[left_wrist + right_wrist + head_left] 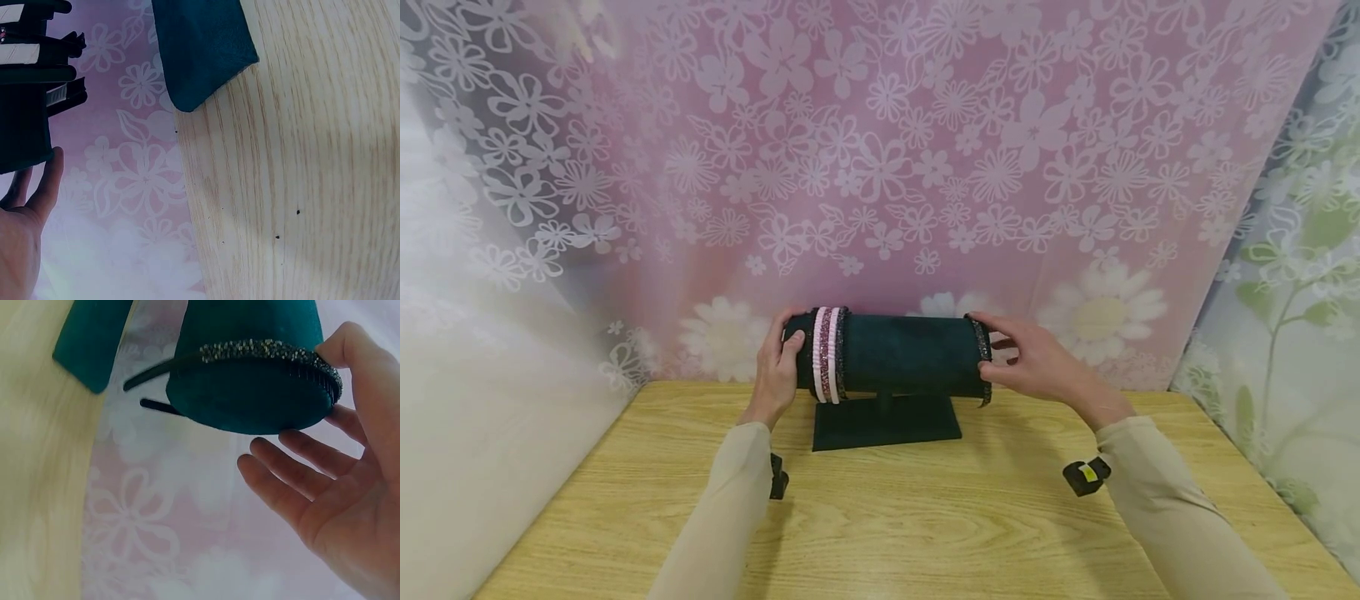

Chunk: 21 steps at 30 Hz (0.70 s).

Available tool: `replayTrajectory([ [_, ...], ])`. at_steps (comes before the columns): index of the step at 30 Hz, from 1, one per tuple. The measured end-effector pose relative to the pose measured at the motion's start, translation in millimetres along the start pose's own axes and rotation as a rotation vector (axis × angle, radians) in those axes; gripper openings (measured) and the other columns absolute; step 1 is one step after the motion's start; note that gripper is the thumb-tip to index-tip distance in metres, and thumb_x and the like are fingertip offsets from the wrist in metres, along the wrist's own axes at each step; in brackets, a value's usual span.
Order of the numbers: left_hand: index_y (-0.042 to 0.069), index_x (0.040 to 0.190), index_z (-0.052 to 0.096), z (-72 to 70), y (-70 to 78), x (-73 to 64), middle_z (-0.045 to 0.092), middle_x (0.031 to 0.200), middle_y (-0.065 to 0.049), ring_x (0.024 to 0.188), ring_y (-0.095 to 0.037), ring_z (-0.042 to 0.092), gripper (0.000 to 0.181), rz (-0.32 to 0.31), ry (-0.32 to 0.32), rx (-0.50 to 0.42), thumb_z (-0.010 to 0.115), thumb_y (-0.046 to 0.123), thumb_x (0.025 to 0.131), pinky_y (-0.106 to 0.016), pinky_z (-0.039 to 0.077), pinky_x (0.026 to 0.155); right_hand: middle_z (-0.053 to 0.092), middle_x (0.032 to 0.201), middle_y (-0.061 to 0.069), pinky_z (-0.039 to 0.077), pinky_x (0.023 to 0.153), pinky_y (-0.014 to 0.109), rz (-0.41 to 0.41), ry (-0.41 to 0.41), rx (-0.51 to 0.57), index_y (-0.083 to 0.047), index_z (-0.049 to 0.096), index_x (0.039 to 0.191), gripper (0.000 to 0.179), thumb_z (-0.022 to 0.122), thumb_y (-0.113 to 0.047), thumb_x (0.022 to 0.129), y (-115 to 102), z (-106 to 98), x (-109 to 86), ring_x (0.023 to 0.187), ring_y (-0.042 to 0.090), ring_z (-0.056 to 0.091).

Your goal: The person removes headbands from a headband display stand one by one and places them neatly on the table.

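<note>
A: While the dark sparkly headband (982,354) is looked at, where is it found?

B: It is found around the right end of the dark green roll (910,357), close to the rim, and its two tips are seen poking out past the roll.

A: How is it held?

B: It is pinched by the right hand (1037,360), between the thumb and the pointing finger. The other fingers are spread a bit, and nothing is gripped by them.

A: And what is held by the left hand (775,371)?

B: The left end of the roll is gripped by it. The thumb is laid on the front, and the fingers are mostly hidden behind.

A: What is seen near that hand?

B: Two pale pink bands (817,358) are seen around the roll, with a pink sparkly band (825,354) set between them.

A: What is the roll held up by?

B: It is held up by a green stand (887,423), which is set on a wooden table (880,517).
</note>
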<state>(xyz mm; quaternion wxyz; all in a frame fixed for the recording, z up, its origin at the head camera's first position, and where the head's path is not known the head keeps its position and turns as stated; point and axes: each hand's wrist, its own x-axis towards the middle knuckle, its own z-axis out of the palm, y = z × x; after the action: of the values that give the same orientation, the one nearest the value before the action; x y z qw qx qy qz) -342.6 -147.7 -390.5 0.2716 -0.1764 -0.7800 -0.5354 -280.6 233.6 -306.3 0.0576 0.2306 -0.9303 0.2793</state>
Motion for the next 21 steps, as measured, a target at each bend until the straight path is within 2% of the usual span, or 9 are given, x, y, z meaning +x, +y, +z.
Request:
replayTrajectory([
  [5, 0.015, 0.149, 0.047, -0.2, -1.4, -0.1, 0.053, 0.149, -0.003, 0.13, -0.025, 0.053, 0.044, -0.01, -0.005, 0.003, 0.039, 0.032, 0.109, -0.051, 0.04, 0.111, 0.057, 0.144, 0.023, 0.061, 0.086, 0.046, 0.029, 0.037, 0.063, -0.022, 0.035, 0.161, 0.074, 0.07, -0.022, 0.096, 5, 5, -6.3, 0.11, 0.033, 0.072],
  [9, 0.017, 0.149, 0.047, -0.2, -0.9, 0.9, 0.053, 0.149, -0.002, 0.13, -0.024, 0.053, 0.043, -0.015, -0.017, 0.003, 0.039, 0.033, 0.109, -0.05, 0.04, 0.111, 0.067, 0.127, 0.021, 0.061, 0.082, 0.041, 0.014, 0.105, 0.068, -0.021, 0.042, 0.158, 0.069, 0.071, -0.018, 0.095, 7, 11, -12.2, 0.095, 0.024, 0.075],
  [16, 0.015, 0.151, 0.045, -0.9, -1.3, 1.7, 0.049, 0.153, -0.006, 0.137, -0.027, 0.049, 0.046, -0.022, -0.025, 0.002, 0.038, 0.033, 0.109, -0.054, 0.036, 0.115, 0.072, 0.116, 0.017, 0.058, 0.066, 0.024, -0.016, 0.209, 0.07, -0.013, 0.055, 0.148, 0.057, 0.073, -0.015, 0.094, 7, 18, -19.5, 0.085, 0.022, 0.074],
  [21, 0.015, 0.15, 0.045, -1.0, -2.1, 0.8, 0.05, 0.152, -0.004, 0.136, -0.026, 0.05, 0.045, -0.013, -0.019, 0.006, 0.038, 0.033, 0.11, -0.052, 0.037, 0.116, 0.073, 0.108, 0.012, 0.057, 0.067, 0.023, -0.013, 0.249, 0.081, -0.012, 0.061, 0.142, 0.049, 0.073, -0.018, 0.095, 5, 20, -24.7, 0.083, 0.019, 0.074],
])
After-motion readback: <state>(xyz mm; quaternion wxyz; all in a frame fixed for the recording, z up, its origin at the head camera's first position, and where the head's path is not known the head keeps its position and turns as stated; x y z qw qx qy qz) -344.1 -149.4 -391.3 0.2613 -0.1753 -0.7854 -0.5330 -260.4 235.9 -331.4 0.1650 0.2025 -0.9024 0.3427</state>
